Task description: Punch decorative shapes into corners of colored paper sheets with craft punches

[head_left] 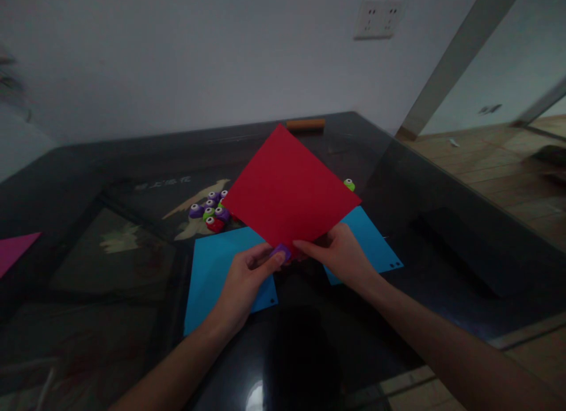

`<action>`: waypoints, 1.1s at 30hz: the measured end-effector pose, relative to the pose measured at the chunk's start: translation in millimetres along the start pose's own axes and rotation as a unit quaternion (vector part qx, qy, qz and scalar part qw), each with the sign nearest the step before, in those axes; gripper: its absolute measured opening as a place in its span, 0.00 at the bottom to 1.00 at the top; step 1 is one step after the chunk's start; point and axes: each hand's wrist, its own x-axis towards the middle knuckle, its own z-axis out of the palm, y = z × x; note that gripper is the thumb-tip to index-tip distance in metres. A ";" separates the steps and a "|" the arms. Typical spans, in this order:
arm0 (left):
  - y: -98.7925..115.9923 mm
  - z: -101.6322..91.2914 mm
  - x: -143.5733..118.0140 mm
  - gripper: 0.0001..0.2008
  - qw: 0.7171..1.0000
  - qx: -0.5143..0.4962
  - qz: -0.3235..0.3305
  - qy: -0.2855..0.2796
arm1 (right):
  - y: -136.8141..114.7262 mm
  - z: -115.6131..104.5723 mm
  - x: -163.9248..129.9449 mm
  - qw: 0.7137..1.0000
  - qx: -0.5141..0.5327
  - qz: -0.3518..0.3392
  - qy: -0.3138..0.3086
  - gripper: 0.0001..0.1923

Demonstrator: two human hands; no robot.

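A square red sheet of paper (292,190) is held up with one corner pointing toward me. My right hand (338,249) pinches its lower edge near that corner, thumb stretched along the paper. Between the thumb and fingers of my left hand (252,269) is a small purple piece (281,253), right at the red sheet's near corner. Whether that piece grips the paper I cannot tell. Beneath my hands lie a left blue sheet (212,281) and a right blue sheet (369,246), each with small black marks at a near corner.
Several small purple, green and red eyeball figures (214,211) cluster behind the left blue sheet, partly covered by the red paper. One green figure (349,184) shows at right. A brown cylinder (305,125) lies by the wall, a pink sheet (15,252) far left, a dark flat object (469,246) right.
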 end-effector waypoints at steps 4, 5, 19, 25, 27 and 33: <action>-0.9 -0.3 -0.2 0.16 1.000 -0.002 0.000 0.001 | -1.1 -0.1 0.0 1.000 0.005 0.002 0.002 0.11; -0.9 -0.3 -0.3 0.16 1.000 -0.004 0.000 0.002 | -1.3 0.1 -0.2 1.000 0.005 0.003 0.002 0.11; -6.4 -1.6 1.4 0.18 0.999 -0.038 0.003 -0.012 | 0.3 2.0 -0.9 1.000 0.005 -0.006 0.013 0.12; -7.7 -2.0 1.7 0.17 0.998 -0.052 0.016 -0.021 | 3.1 3.9 -0.7 0.999 0.013 -0.022 0.025 0.13; -7.2 -1.6 1.8 0.16 0.998 -0.054 0.020 -0.024 | 3.8 4.3 -0.5 0.999 0.009 -0.026 0.027 0.12; -6.9 -1.3 3.5 0.15 0.998 -0.044 0.031 -0.029 | 3.8 3.4 -1.1 0.999 -0.006 -0.032 0.024 0.10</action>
